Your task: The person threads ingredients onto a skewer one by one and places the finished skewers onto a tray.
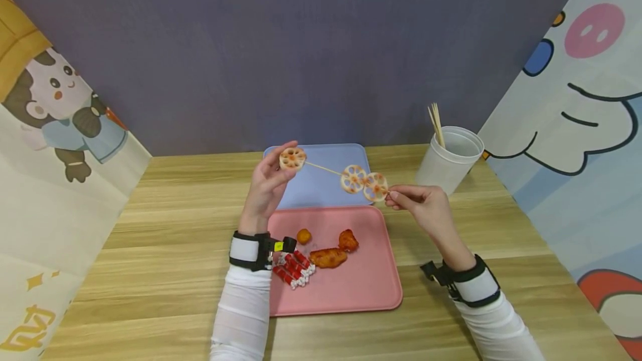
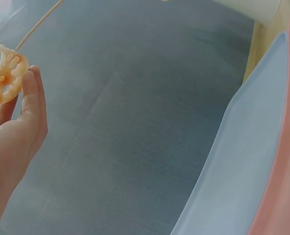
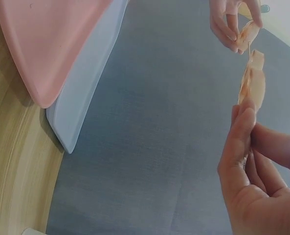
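My left hand point(image 1: 268, 183) pinches a lotus root slice point(image 1: 292, 159) by its edges, above the blue tray. A thin wooden skewer point(image 1: 323, 168) runs from that slice to the right. Two more lotus root slices, one in the middle point(image 1: 353, 179) and one at the right end point(image 1: 375, 187), sit side by side on the skewer. At its right end my right hand point(image 1: 426, 205) pinches the skewer with thumb and fingertips, close to the last slice. In the right wrist view the pair of slices point(image 3: 252, 81) is seen edge-on beyond the right fingertips.
The pink tray point(image 1: 351, 294) holds a wing-shaped piece point(image 1: 328, 258), a reddish chunk point(image 1: 348, 240), a small round ball point(image 1: 304, 236) and several red-and-white sticks point(image 1: 293, 269). Behind it lies the blue tray point(image 1: 321, 152). A white bucket point(image 1: 443, 166) with several skewers point(image 1: 437, 121) stands at the right.
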`<state>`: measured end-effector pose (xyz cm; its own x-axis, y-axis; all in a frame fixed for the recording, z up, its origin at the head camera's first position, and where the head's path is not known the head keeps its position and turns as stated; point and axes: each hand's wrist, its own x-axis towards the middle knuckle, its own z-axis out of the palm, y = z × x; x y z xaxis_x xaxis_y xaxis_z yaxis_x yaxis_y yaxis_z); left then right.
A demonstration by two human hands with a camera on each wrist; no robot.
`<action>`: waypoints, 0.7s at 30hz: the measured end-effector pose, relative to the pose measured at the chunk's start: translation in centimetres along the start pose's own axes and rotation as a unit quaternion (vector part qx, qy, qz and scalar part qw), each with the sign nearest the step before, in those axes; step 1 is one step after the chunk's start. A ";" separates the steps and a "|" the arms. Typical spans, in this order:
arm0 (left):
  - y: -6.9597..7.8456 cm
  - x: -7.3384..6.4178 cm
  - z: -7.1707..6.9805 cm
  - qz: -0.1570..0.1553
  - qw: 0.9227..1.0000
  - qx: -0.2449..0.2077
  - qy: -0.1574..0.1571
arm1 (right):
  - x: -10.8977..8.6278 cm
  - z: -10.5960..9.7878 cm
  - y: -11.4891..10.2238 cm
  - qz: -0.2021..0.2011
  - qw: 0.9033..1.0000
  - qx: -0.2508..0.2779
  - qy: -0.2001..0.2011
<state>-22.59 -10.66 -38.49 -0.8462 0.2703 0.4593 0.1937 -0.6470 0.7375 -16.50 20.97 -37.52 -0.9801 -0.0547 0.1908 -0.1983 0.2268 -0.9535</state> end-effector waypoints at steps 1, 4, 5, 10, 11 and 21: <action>0.0 0.0 0.0 -0.001 1.000 0.002 0.000 | 0.0 0.0 0.0 0.001 1.000 -0.001 0.000; 0.0 0.0 0.1 -0.007 1.000 0.011 0.001 | 0.0 0.0 -0.1 0.004 1.000 -0.003 -0.001; -0.1 0.0 0.0 -0.010 1.000 0.015 0.001 | 0.0 0.0 -0.1 0.006 1.000 -0.004 -0.001; -0.3 0.1 0.0 -0.014 0.999 0.037 -0.005 | 0.0 -0.1 -0.1 0.010 1.000 -0.005 -0.003; -0.3 0.1 0.0 -0.014 0.999 0.040 -0.005 | 0.0 -0.1 -0.1 0.009 1.000 -0.006 -0.003; -0.5 -0.1 0.0 -0.017 0.999 0.050 0.008 | -0.2 -0.3 0.0 0.003 1.000 -0.010 -0.003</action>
<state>-22.64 -10.38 -38.92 -0.8609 0.2788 0.4256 0.2121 -0.5636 0.7983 -16.34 21.23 -37.46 -0.9811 -0.0587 0.1844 -0.1933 0.2469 -0.9496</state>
